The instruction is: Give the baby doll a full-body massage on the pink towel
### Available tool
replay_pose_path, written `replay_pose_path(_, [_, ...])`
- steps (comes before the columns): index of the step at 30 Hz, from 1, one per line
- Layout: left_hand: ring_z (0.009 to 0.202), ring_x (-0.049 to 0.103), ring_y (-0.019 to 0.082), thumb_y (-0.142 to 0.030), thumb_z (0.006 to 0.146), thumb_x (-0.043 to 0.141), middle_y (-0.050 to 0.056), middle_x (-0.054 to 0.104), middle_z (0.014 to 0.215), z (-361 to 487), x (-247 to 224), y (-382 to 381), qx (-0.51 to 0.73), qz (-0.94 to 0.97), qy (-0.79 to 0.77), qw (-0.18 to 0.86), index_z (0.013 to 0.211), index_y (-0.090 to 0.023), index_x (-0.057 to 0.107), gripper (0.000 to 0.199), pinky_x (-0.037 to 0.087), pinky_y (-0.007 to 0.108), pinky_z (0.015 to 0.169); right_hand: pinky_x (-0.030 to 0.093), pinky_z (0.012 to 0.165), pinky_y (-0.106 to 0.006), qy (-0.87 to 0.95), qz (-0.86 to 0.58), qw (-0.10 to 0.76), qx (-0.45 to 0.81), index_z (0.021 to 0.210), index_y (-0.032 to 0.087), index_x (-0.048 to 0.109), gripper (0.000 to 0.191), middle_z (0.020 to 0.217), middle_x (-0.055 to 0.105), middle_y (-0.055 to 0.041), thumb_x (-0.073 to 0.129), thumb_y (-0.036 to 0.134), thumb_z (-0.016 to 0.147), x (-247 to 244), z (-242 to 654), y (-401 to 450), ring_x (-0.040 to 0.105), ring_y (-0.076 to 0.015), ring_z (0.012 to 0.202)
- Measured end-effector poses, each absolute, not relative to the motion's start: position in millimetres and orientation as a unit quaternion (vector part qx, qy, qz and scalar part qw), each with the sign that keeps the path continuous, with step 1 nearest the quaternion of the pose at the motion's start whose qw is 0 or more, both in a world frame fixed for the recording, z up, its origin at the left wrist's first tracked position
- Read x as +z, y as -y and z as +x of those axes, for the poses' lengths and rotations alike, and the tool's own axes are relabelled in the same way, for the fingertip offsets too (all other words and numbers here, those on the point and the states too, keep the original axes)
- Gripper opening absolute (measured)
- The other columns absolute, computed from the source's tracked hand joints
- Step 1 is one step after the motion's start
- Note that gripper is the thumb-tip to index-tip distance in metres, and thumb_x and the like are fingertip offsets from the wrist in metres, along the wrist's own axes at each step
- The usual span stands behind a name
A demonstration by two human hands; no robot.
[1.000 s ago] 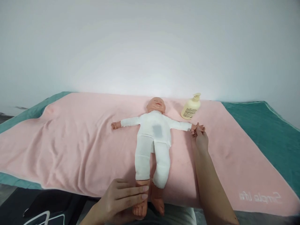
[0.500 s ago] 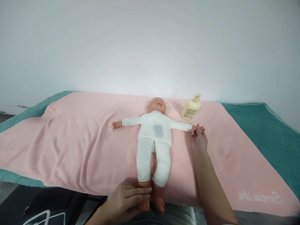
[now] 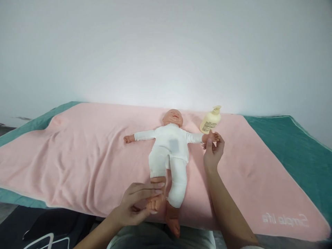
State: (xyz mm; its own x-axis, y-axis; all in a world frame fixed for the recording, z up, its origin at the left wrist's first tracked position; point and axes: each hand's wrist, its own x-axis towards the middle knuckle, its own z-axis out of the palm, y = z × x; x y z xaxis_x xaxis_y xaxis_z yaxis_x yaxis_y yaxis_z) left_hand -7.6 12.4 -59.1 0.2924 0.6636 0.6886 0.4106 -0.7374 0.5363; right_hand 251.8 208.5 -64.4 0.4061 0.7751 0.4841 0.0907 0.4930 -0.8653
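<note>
A baby doll with a white cloth body lies on its back on a pink blanket, its head toward the wall. My left hand is closed round the doll's foot on the left, fingers across the ankle and thumb at the underside. That leg is bent and pushed up, while the other lies straight with its foot at the blanket's near edge. At the right, my right hand grips the doll's small hand between thumb and fingers, with that arm stretched out sideways.
A pale yellow pump bottle stands just behind the doll's right-hand arm. Green cloth shows under the blanket, and a white wall rises behind. A black object with a white cable sits low at the left.
My left hand has pushed the doll's left-side foot up toward its body, bending the leg. My right hand has moved slightly left with the doll's hand, drawing that arm inward.
</note>
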Motion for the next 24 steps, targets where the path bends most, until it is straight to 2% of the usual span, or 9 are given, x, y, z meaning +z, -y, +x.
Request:
replay_pose_path(6, [0.114,0.062,0.028,-0.026,0.085,0.064,0.013,0.065,0.122,-12,-53,-46,0.552,0.743,-0.325,0.191,0.122,-0.019,0.059,0.038,0.053,0.040,0.092,0.058,0.071,-0.034,0.707,-0.358,0.597,0.124,0.126,0.025,0.057,0.035,0.116,0.058,-0.0100,0.054,0.027,0.091,-70,243,-197,0.060,-0.0229,0.103])
replay_pose_path(10, [0.119,0.058,0.029,-0.026,0.086,0.064,0.014,0.063,0.126,-14,-52,-68,0.580,0.708,-0.333,0.225,0.121,-0.018,0.060,0.036,0.051,0.041,0.096,0.057,0.083,-0.037,0.801,-0.289,0.519,0.076,0.128,0.030,0.056,0.037,0.118,0.057,-0.0091,0.047,0.018,0.094,-71,237,-193,0.060,-0.0215,0.105])
replay_pose_path(14, [0.121,0.057,0.029,-0.022,0.085,0.064,0.013,0.063,0.126,-12,-52,-85,0.584,0.689,-0.349,0.250,0.120,-0.019,0.061,0.036,0.051,0.040,0.096,0.057,0.084,-0.034,0.843,-0.266,0.464,0.058,0.128,0.032,0.057,0.038,0.117,0.057,-0.0079,0.046,0.016,0.095,-73,234,-190,0.061,-0.0199,0.106])
replay_pose_path(20, [0.123,0.054,0.029,-0.021,0.086,0.063,0.013,0.061,0.129,-10,-52,-94,0.563,0.704,-0.340,0.270,0.121,-0.020,0.061,0.035,0.049,0.041,0.098,0.057,0.085,-0.035,0.845,-0.272,0.456,0.064,0.126,0.031,0.058,0.036,0.117,0.057,-0.0081,0.044,0.018,0.096,-73,233,-189,0.062,-0.0196,0.105])
replay_pose_path(24, [0.123,0.054,0.029,-0.022,0.087,0.063,0.014,0.060,0.129,-12,-50,-87,0.558,0.701,-0.349,0.274,0.121,-0.018,0.060,0.035,0.048,0.043,0.099,0.057,0.086,-0.038,0.814,-0.286,0.496,0.098,0.125,0.030,0.059,0.034,0.115,0.058,-0.0083,0.048,0.021,0.094,-71,236,-190,0.060,-0.0213,0.106])
